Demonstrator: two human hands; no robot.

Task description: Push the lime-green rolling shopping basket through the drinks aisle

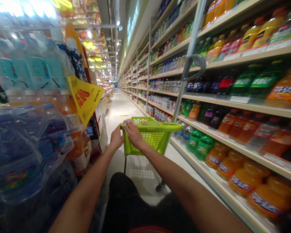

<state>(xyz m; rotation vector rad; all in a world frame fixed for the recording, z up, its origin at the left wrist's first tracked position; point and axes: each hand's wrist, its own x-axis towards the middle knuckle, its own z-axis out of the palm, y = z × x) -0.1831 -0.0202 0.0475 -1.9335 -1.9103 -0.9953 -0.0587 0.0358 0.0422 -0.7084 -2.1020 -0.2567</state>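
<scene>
A lime-green plastic shopping basket on wheels [160, 137] stands in the aisle in front of me. Its grey pull handle [192, 61] rises up to the right. My left hand [116, 137] grips the near left corner of the basket's rim, fingers curled round it. My right hand [134, 132] lies on the same near rim just beside it, fingers bent over the edge. Something pale lies inside the basket near my right hand; I cannot make it out.
Long shelves [232, 100] of soft-drink bottles line the right side. Stacked packs of water and orange drink [31, 136] with a yellow price tag [85, 97] crowd the left. The pale tiled aisle [121, 110] runs ahead.
</scene>
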